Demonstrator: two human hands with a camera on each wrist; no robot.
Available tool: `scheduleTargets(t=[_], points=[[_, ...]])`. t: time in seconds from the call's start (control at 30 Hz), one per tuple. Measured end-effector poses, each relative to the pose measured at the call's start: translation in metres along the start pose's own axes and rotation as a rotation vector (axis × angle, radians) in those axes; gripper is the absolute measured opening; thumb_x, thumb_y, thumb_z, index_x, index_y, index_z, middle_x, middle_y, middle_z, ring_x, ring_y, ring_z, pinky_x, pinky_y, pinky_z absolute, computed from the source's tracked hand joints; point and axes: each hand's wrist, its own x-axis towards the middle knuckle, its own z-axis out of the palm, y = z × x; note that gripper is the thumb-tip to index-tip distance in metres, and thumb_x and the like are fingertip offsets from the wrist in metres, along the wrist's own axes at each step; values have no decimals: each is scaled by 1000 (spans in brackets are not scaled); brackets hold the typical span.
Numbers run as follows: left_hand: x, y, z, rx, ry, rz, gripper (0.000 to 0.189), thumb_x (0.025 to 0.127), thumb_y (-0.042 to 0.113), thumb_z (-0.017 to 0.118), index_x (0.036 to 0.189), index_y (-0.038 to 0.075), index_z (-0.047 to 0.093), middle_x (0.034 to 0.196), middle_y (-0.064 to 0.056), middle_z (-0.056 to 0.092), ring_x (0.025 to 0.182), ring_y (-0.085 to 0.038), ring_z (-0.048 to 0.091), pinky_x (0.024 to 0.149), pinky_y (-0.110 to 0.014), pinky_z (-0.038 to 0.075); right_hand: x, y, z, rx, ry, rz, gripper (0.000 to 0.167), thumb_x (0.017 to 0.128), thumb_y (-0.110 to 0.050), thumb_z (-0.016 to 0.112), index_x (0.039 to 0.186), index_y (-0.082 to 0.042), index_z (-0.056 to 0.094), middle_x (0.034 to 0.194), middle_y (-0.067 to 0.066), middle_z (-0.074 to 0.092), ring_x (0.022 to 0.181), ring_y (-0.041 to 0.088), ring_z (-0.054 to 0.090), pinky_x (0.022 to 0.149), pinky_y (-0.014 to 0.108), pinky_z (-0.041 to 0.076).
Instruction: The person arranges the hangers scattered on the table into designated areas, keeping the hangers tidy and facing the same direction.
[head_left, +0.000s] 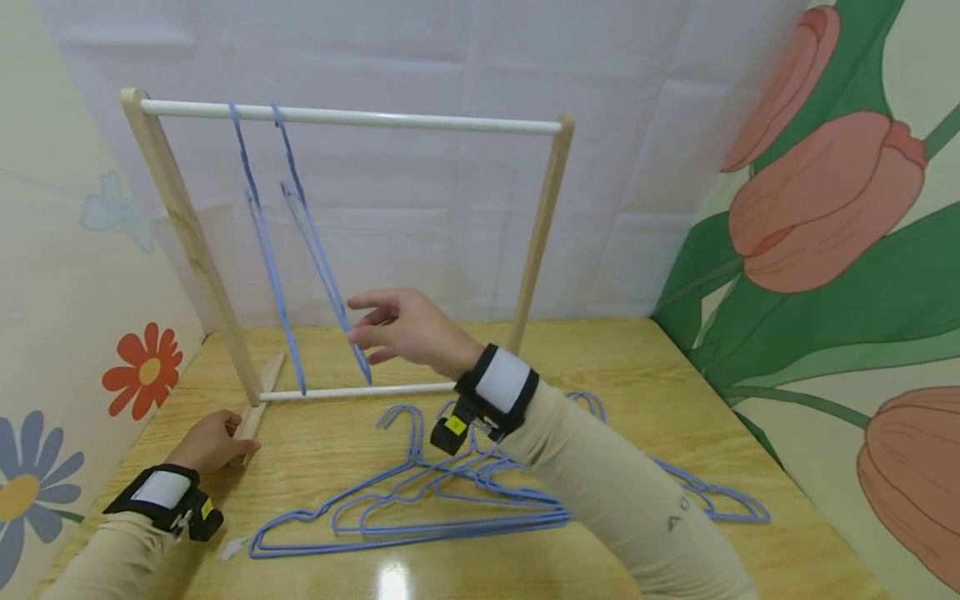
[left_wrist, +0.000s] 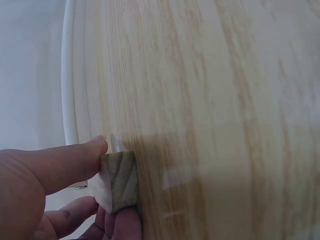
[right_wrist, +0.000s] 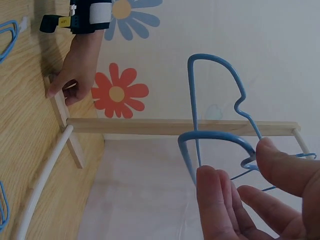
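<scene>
Two blue clothes hangers hang on the white top rail (head_left: 345,118) of a small wooden rack. Beside the lower end of the nearer-to-centre hanger (head_left: 318,258) is my right hand (head_left: 412,329), its thumb and fingers apart. In the right wrist view, that hanger's rounded end (right_wrist: 215,135) shows just beyond the spread fingertips (right_wrist: 210,182). The second hanger (head_left: 273,283) hangs to its left. My left hand (head_left: 210,442) grips the front end of the rack's wooden foot (head_left: 251,421), thumb on top; the left wrist view shows the foot's squared end (left_wrist: 122,180) between thumb and fingers.
Several more blue hangers (head_left: 450,529) lie overlapping on the wooden table (head_left: 360,575), partly hidden under my right forearm. The rack's right post (head_left: 543,233) and white lower rail (head_left: 405,389) stand behind them. Flower-printed panels flank both sides, with a white sheet behind.
</scene>
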Motion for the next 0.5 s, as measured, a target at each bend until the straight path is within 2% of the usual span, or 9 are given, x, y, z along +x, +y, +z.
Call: scheduleTargets(t=[0.27,0.5], points=[[0,-3,-1,-6,4,24,61,90,16,73,119,-28,42,105,-38,57,93,-43,61,78,-49,52,-9,7,-20,-25,10,7,46,97,-5,68,141,0,56,120,19,67,103,27,68,82,34,58],[0,-4,0,-14,5,12,61,91,16,72,120,-27,42,105,-38,57,92,-42,60,78,-49,52,-28,25,-51,-99,29,31,40,97,-2,66,136,2,59,119,18,67,102,26,66,84,37,58]])
